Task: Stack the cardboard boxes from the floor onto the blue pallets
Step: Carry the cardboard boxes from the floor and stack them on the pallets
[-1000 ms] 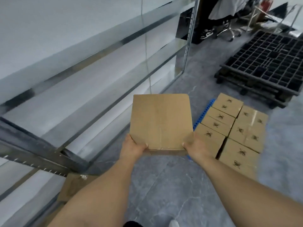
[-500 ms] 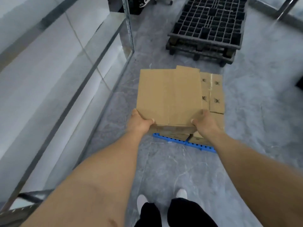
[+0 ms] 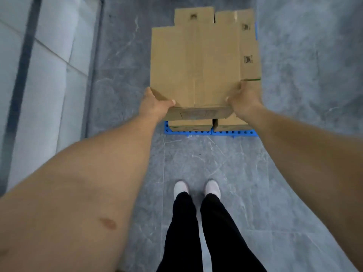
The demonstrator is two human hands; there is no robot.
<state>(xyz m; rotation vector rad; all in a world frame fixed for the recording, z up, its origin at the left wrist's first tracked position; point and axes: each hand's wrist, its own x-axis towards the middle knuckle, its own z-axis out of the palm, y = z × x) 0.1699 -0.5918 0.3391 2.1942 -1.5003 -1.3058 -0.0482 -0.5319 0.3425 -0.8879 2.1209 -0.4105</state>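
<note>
Left hand (image 3: 155,105) gripping the near left corner of a cardboard box (image 3: 194,65), thumb curled over the top face, remaining fingers hidden under the edge. Right hand (image 3: 243,101) clamped on the near right corner of the same box, thumb on top, fingers wrapped down the side and out of sight. Held flat and level between both hands, directly above the stacked boxes (image 3: 248,46) on the blue pallet (image 3: 233,132); whether resting on the stack or just over it, cannot tell. Covering most of the stack, with only strips of the lower boxes showing past the far edge and the right edge of the carried box, printed marks visible on the tops. Two more box fronts (image 3: 190,125) peeking out beneath the near edge of the carried box, sitting side by side on the pallet, a dark gap between them. Pallet's perforated blue rim showing along the near side, below those fronts, and a sliver at the right of the stack. Grey marbled floor (image 3: 294,95) all round the pallet. White shoes (image 3: 212,187) and black trousers (image 3: 196,232) on the near side of the pallet, well apart from it. Pale shelving (image 3: 49,75) with a dark metal bar off to the left of the pallet, across a strip of floor.
</note>
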